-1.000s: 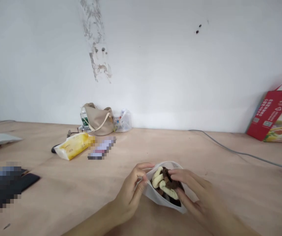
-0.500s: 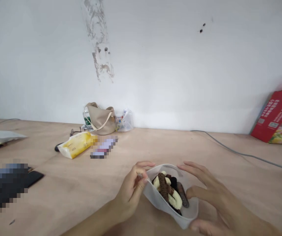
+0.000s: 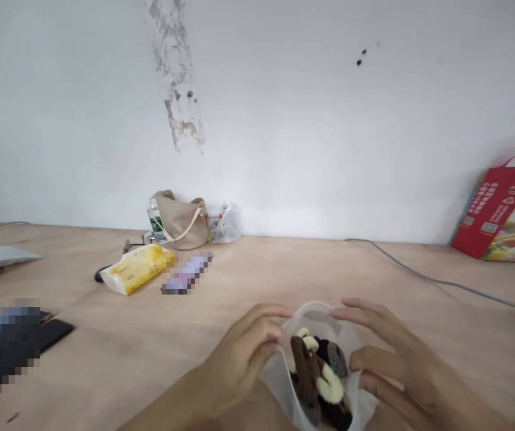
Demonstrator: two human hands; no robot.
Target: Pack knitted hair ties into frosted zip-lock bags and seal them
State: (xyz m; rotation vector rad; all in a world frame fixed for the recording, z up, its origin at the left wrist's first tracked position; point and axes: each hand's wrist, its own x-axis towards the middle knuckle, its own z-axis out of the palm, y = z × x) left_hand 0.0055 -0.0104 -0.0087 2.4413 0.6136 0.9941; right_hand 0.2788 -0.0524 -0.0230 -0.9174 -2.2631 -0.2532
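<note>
A translucent white plastic bag gapes open at the front, between my hands. Inside lie several soft fabric loops that look like hair ties: cream, brown, grey and black ones. My left hand pinches the bag's left rim between thumb and fingers. On the opposite side my right hand holds the right rim, its thumb and a finger close together on the plastic and its forefinger stretched along the far edge. The bag's lower end runs out of view.
Farther back lie a yellow tissue pack and a blurred phone-like item. A beige handbag and a small plastic bag stand by the wall. Dark flat items lie left; a grey cable and red bag are right.
My right hand has come out from among the hair ties to the bag's right rim. The mouth has widened, and the bag has tipped and shifted toward me. My left hand keeps its hold.
</note>
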